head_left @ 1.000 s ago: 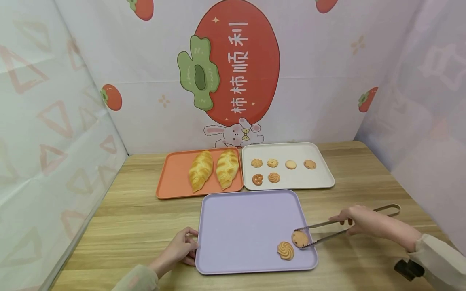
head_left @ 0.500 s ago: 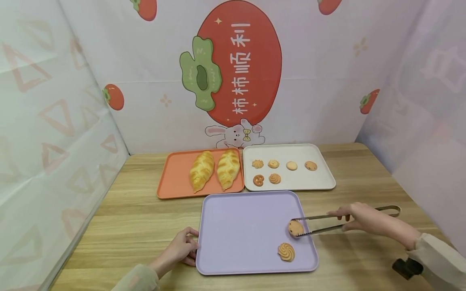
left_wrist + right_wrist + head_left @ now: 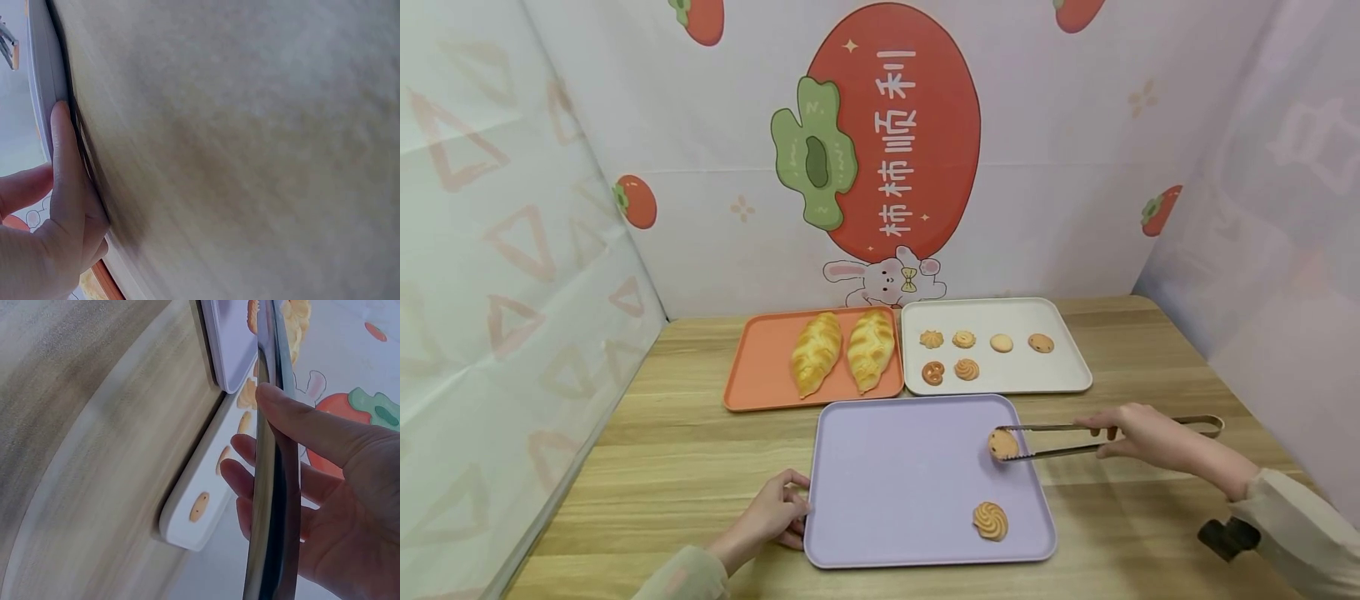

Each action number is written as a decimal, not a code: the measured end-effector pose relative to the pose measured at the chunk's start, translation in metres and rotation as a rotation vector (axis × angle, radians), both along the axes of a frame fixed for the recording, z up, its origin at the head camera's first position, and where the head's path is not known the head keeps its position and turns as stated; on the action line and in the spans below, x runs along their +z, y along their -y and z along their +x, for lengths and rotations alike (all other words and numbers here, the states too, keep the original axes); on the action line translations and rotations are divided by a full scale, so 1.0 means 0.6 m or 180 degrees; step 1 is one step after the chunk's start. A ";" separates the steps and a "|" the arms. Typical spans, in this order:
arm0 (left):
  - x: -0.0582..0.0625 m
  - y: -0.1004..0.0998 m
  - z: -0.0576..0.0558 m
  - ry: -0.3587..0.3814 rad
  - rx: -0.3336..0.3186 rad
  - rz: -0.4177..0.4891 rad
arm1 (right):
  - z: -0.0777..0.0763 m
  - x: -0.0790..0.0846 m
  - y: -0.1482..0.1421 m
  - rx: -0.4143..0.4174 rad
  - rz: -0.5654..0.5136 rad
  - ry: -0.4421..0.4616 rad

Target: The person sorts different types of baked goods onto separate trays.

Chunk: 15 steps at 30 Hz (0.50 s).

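Observation:
My right hand (image 3: 1142,437) holds metal tongs (image 3: 1060,450) between thumb and fingers, right of the purple tray (image 3: 887,483). Between the serrated tips sits a round cookie (image 3: 1003,445) with dark spots, over the tray's right part. Lower down on that tray lies a swirl cookie (image 3: 991,521). At the tray's left edge rests my left hand (image 3: 775,510); in the left wrist view its fingers (image 3: 67,162) lie along the tray's side. The right wrist view shows the tongs' long arms (image 3: 273,487) running past my thumb.
Behind the purple tray, a white tray (image 3: 1067,375) carries several cookies, among them a pretzel-shaped one (image 3: 933,372). Beside it, an orange tray (image 3: 760,367) bears two large golden breads (image 3: 816,354) (image 3: 871,352). Printed cloth walls (image 3: 1045,217) enclose the wooden table (image 3: 700,450).
The tongs and the spotted cookie have moved away from the swirl cookie, toward the back and slightly left over the purple tray. My left hand has stayed at the tray's edge.

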State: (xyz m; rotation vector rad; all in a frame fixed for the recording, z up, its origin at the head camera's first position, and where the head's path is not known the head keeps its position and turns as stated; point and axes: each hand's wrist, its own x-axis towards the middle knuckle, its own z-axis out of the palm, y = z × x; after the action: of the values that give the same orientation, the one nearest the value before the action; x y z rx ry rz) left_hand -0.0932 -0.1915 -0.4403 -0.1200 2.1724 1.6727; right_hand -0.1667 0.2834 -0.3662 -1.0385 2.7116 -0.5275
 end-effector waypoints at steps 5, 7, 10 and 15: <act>-0.001 0.000 0.000 -0.0003 0.0013 -0.0005 | -0.007 0.000 -0.001 -0.0011 -0.0031 -0.0060; -0.002 0.000 0.000 0.0003 0.0018 -0.0015 | -0.010 0.000 -0.001 -0.0025 -0.0056 -0.0083; -0.002 0.000 -0.001 0.0018 0.0027 -0.0029 | -0.014 0.000 -0.002 -0.0140 -0.0095 -0.0026; -0.004 0.001 -0.001 0.0040 0.0034 -0.0056 | -0.023 0.000 -0.003 -0.0256 -0.0112 -0.0106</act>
State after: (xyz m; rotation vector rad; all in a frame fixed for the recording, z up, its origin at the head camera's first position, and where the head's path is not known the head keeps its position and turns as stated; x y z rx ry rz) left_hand -0.0936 -0.1918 -0.4427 -0.1467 2.1814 1.6545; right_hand -0.1804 0.2851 -0.3662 -0.9580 2.7928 -0.5785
